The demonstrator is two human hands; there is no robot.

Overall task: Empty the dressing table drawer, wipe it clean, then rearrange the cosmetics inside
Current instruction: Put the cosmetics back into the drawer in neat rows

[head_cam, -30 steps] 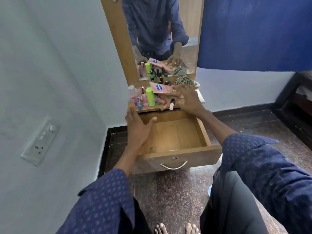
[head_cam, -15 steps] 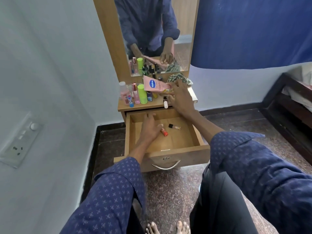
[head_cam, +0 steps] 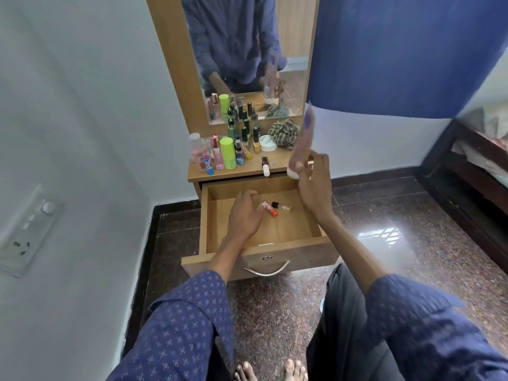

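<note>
The wooden drawer (head_cam: 291,254) stands pulled open below the dressing table top (head_cam: 247,171). Inside lie a small red-capped tube (head_cam: 270,209) and a small black-capped vial (head_cam: 281,206). My left hand (head_cam: 244,215) rests in the drawer with loosely curled fingers, just left of the red-capped tube and holding nothing. My right hand (head_cam: 313,182) grips a pink tube with a white cap (head_cam: 301,145), blurred and held upright above the drawer's right back corner. Several bottles (head_cam: 228,152) stand on the left of the table top.
A white jar (head_cam: 268,143) and a striped cloth (head_cam: 284,133) sit at the back of the table top, and a small bottle (head_cam: 265,166) lies at its front edge. The mirror (head_cam: 255,59) rises behind. A white wall is close on the left, dark furniture (head_cam: 467,182) on the right.
My right hand has lifted the pink tube off the table top and swung it upright. The red-capped tube and the vial now lie in the drawer beside my left hand.
</note>
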